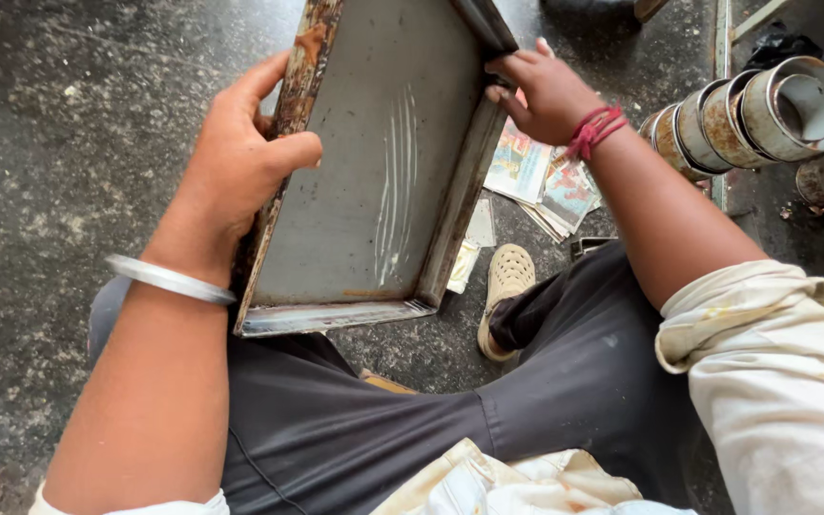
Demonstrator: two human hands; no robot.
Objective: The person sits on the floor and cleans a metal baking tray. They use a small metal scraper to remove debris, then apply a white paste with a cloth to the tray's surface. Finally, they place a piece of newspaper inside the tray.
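Rusted metal tray point(355, 181) is held tilted over the person's lap, above the dark floor point(69, 143). Left hand point(240, 162) is clamped on the tray's left rim; right hand point(545, 95) is closed over its right rim. Printed papers point(545, 181) lie just beside the right edge; stacked metal rings point(755, 114) stand well apart. Floor left of the tray is open.

Stack of printed papers point(541, 181) on the dark floor point(69, 143); row of rusty metal rings point(751, 114) (nested) nearby; beige shoe point(505, 286).
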